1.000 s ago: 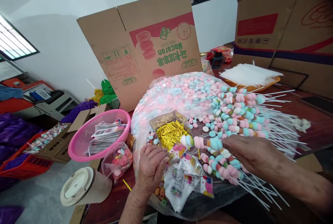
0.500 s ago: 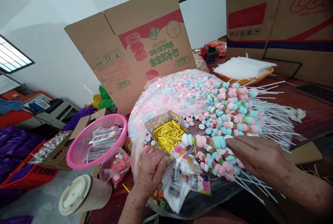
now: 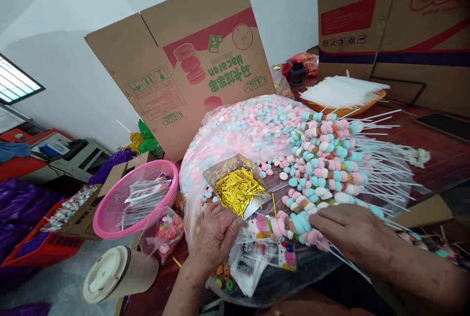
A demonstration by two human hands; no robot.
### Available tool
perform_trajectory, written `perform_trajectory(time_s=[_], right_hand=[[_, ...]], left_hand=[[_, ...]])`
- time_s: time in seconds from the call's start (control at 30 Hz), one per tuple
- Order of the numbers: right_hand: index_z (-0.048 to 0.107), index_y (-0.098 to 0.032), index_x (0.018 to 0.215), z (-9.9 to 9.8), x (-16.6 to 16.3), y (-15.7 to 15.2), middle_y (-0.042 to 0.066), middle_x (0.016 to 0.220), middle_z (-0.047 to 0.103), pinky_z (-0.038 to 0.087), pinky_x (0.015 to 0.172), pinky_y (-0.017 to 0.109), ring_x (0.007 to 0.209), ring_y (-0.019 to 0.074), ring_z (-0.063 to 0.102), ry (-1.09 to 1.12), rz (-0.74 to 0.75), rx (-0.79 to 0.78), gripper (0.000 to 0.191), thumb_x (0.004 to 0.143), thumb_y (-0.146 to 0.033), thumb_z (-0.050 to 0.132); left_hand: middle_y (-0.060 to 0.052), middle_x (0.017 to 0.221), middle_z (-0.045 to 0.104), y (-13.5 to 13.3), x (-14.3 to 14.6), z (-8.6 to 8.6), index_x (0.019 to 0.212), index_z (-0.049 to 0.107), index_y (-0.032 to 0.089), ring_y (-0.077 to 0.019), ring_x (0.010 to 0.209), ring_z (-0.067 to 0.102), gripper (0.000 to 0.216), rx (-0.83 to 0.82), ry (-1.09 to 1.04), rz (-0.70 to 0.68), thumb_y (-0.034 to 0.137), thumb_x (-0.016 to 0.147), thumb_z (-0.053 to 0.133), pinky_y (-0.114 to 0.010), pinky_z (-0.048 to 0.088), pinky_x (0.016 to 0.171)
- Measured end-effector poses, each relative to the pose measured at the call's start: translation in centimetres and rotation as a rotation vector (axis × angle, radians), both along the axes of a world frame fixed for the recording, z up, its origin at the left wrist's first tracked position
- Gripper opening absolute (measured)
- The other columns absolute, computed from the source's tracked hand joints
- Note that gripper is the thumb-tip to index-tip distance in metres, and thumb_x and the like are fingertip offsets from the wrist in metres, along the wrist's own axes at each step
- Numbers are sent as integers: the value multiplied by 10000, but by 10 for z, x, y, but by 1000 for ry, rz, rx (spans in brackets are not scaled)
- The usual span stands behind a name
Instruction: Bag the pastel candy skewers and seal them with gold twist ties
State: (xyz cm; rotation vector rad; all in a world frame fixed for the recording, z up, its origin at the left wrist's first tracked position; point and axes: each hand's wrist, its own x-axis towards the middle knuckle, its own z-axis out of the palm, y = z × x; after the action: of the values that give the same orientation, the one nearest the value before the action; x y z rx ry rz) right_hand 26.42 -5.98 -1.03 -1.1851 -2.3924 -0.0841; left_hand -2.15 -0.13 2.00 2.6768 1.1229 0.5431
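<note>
My right hand (image 3: 348, 230) is closed around a candy skewer (image 3: 301, 223) strung with pink, blue and white pieces. The skewer's left end lies at a clear printed wrapper (image 3: 259, 227), apparently inside its mouth. On the wrapper's left side my left hand (image 3: 216, 230) pinches the plastic between thumb and fingers. Below are more printed wrappers (image 3: 249, 269), lying flat in a stack. Just beyond my left hand sits a pile of gold twist ties (image 3: 237, 191) in a clear bag. Several finished-looking candy skewers (image 3: 330, 164) are heaped beyond my right hand, white sticks pointing right.
A large clear bag of pastel candies (image 3: 249, 125) spreads behind. At left stand a pink basket (image 3: 97, 215) of filled wrappers and a lidded cup (image 3: 139, 272). White sticks (image 3: 341, 91) lie in a yellow basket. Cardboard boxes (image 3: 147, 61) rise at the back.
My right hand has brought the skewer down and slightly left, its tip now at the wrapper. The wrapper by my left hand has been lifted and stretched toward the skewer.
</note>
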Motion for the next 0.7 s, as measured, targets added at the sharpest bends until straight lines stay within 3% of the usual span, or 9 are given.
perform_trajectory(time_s=[0.07,0.13,0.23,0.27,0.33,0.4,0.47,0.57,0.7], right_hand=[[553,-196,768,-6,-12,-3,15,654,583,349,536,252,578,141,528,58,-12,-149,237,856,-116,348],[539,-194,757,-12,-27,-5,16,669,593,353,526,239,579,133,533,142,-10,-267,266,867,-118,310],[527,-195,756,-17,-45,-7,15,661,594,372,536,230,584,132,536,355,-59,-377,275,900,-188,292],[522,-196,754,-18,-51,-7,10,650,587,378,537,224,582,128,532,436,-78,-415,271,907,-217,300],[508,-199,722,-16,-63,-6,-5,615,565,374,525,212,557,119,510,552,-94,-488,266,906,-259,325],[497,-197,687,-12,-74,-5,-13,596,548,366,518,210,546,116,491,593,-70,-545,274,898,-274,340],[502,-195,685,-8,-82,-5,-13,595,540,360,514,212,551,118,481,618,-23,-597,289,901,-282,330],[544,-194,775,-5,-87,-7,7,688,588,389,564,218,630,131,519,653,41,-657,275,904,-293,322],[558,-192,750,-13,-86,-12,21,677,607,389,568,237,632,149,542,560,-1,-725,308,899,-312,317]], left_hand=[[-5,665,614,3,5,1,725,588,200,-156,690,562,237,23,45,-33,237,876,409,-419,372,887],[-33,841,665,5,8,-1,860,615,220,-203,866,584,139,158,-15,46,267,846,486,-503,270,981],[-104,1212,549,5,10,-14,1161,497,241,-265,1178,443,392,368,-547,450,367,796,564,-526,224,1024],[-114,1252,513,3,12,-20,1213,441,249,-255,1194,436,441,313,-789,571,410,812,529,-495,294,998],[-116,1194,546,-2,19,-27,1217,411,260,-227,1097,534,432,-53,-1195,649,500,859,384,-425,441,874],[-113,1035,624,-7,29,-27,1142,471,235,-225,930,625,486,-550,-1417,563,587,838,330,-398,503,757],[-65,805,659,-9,38,-19,1037,540,197,-199,737,653,464,-876,-1561,480,578,779,477,-395,516,729],[57,498,540,-3,43,-3,824,591,171,-95,461,550,269,-1024,-1754,473,412,720,650,-368,516,741],[66,438,493,1,43,-3,654,556,161,-82,418,499,289,-1063,-1910,532,426,721,649,-354,514,716]])
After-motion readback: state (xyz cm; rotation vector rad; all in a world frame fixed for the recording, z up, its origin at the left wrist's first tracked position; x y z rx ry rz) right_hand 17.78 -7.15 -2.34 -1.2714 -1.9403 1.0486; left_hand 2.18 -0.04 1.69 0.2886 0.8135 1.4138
